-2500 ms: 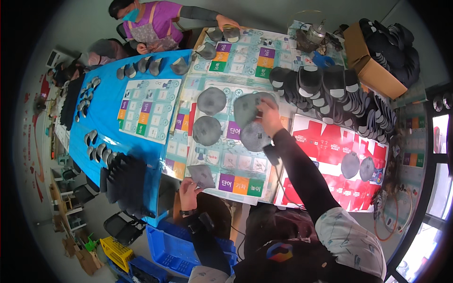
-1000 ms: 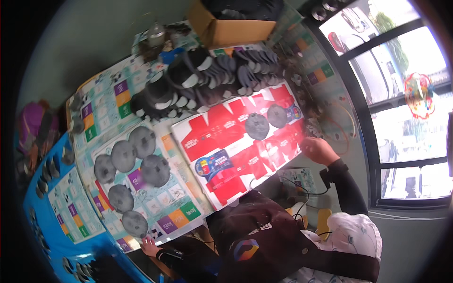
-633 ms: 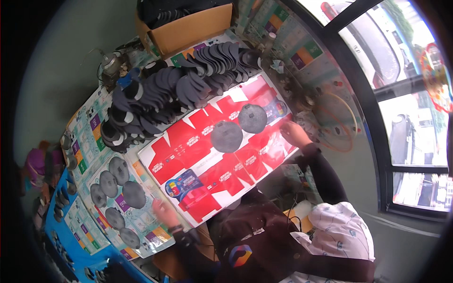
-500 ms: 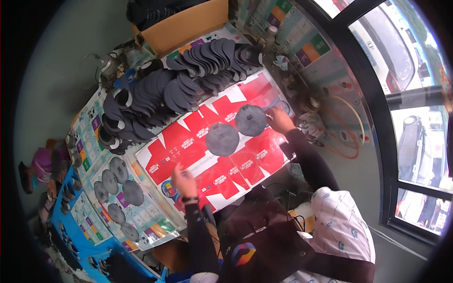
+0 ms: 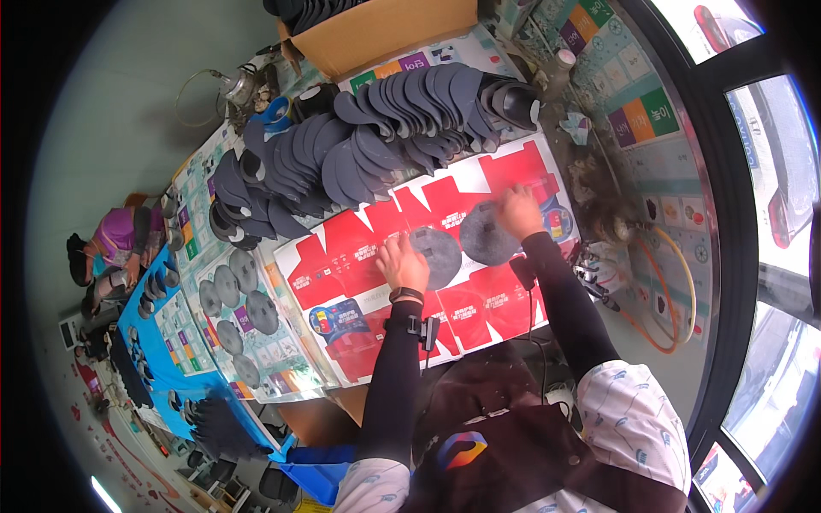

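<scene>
Two round dark grey fabric-like discs lie side by side on a red and white printed sheet (image 5: 342, 248). My left hand (image 5: 404, 263) rests at the left edge of the left disc (image 5: 440, 260), fingers stretched out and spread, a dark band on its wrist. At the upper right edge of the right disc (image 5: 487, 236), my right hand (image 5: 519, 214) has its fingers curled together. Whatever may be between those fingertips is hidden. Beyond the sheet, overlapping rows of curved dark grey pieces (image 5: 295, 171) line the back of the table.
More grey discs (image 5: 262, 313) lie on the table's left part. A cardboard box (image 5: 385, 38) stands at the back. Hoses (image 5: 684, 299) hang by the right wall. Another person (image 5: 128, 235) is at far left, near a blue-covered surface (image 5: 154, 346). A blue bin (image 5: 316, 480) sits below.
My left hand has moved right and away from me, from the sheet's near left part to the left disc. My right hand stays by the right disc. The view has shifted.
</scene>
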